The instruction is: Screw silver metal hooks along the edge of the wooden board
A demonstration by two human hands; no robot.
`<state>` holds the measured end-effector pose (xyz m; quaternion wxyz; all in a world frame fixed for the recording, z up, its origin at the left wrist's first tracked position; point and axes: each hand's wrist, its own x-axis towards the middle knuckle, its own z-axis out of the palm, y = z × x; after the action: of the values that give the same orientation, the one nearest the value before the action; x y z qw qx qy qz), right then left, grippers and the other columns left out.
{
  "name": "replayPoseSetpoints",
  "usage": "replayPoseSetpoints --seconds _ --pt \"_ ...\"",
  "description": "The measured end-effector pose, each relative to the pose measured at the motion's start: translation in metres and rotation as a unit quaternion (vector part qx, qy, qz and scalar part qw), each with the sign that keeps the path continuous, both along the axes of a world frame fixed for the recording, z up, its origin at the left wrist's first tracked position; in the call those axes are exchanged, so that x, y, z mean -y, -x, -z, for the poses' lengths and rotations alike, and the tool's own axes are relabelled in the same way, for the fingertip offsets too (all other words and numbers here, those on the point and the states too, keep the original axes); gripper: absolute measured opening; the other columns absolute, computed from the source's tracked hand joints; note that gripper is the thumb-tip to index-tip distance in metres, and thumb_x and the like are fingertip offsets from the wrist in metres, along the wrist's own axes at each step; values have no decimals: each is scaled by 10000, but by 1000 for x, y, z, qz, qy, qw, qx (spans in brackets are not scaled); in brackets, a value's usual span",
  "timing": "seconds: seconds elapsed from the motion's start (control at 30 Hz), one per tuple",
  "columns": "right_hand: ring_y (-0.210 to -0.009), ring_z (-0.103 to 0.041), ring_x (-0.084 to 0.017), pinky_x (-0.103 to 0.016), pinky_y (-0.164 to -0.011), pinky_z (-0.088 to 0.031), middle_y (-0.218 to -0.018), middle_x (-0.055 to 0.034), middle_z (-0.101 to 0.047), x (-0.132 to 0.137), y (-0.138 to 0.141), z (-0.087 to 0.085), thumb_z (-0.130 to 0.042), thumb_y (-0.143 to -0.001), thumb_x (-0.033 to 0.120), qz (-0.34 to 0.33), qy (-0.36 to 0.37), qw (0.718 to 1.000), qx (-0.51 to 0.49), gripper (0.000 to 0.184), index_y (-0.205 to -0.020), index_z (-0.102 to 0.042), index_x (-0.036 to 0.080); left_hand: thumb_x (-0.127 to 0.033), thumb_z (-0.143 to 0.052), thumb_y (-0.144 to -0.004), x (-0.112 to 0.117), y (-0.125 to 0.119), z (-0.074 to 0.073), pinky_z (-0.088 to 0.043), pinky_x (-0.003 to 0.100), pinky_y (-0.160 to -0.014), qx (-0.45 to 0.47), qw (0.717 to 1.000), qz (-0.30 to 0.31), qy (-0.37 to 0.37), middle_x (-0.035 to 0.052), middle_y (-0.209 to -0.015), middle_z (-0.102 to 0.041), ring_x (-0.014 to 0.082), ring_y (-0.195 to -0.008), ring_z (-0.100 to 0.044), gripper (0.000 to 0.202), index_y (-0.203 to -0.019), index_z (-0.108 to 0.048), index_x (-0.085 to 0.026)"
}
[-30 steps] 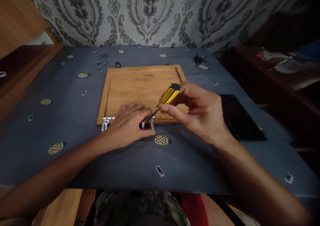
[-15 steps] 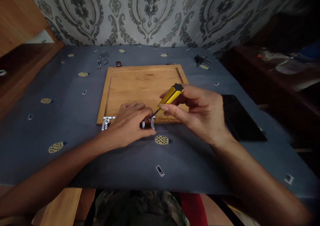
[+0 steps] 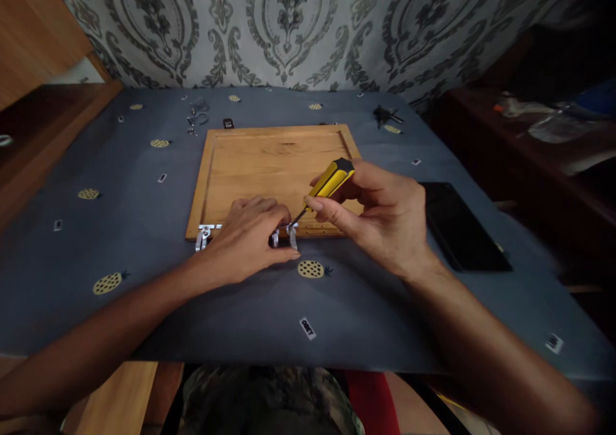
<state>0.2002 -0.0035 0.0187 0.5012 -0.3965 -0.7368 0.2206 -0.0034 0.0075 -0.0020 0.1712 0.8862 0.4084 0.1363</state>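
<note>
A yellow and black screwdriver (image 3: 330, 183) is pinched between the thumb and fingers of my right hand (image 3: 380, 220). It leans, handle up to the right, with its tip at the right end of a silvery metal hinge (image 3: 292, 236) on the near edge of a framed wooden panel (image 3: 255, 172). My left hand (image 3: 250, 236) lies over the panel's near edge, its fingers and thumb closed about that hinge, covering part of the metal. Further left, another silvery hinge piece (image 3: 202, 237) shows beside my left wrist.
The panel lies on a table with a blue pineapple-print cover (image 3: 144, 242). A black phone or tablet (image 3: 464, 226) lies right of my right hand. Behind the panel are small metal bits (image 3: 192, 127) and a dark object (image 3: 385, 115). Wooden furniture (image 3: 43, 31) stands at left.
The screwdriver handle has turned slightly in my right fingers, and that hand has shifted a little to the left. My left hand stays on the hinge.
</note>
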Motion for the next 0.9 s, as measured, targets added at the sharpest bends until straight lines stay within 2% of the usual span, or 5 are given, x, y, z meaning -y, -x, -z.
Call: replayPoseSetpoints --seconds 0.27,0.7,0.9 --pt "-586 -599 -171 -358 -536 -518 -707 5 -637 4 -1 0 -861 -746 566 78 -3 995 -65 361 -723 -653 272 -430 -839 -825 -1 0 1 -411 392 -878 -7 1000 -1 -11 32 -929 -664 252 -930 -602 333 -956 -644 -193" --pt "-567 -592 -149 -329 -546 -472 -689 19 -631 2 0 0 -850 -807 460 29 7 999 -21 311 -724 -638 249 -437 -820 -843 0 0 -1 -419 401 -884 -14 1000 3 -3 34 -928 -667 255 -941 -609 325 -974 -641 -200" --pt "-598 -609 -130 -292 -574 -502 -703 19 -650 1 -1 -1 -869 -795 406 -2 36 999 -17 285 -753 -659 217 -397 -857 -814 0 -2 -2 -406 392 -873 -8 1000 -3 4 30 -955 -675 257 -944 -606 334 -971 -643 -193"
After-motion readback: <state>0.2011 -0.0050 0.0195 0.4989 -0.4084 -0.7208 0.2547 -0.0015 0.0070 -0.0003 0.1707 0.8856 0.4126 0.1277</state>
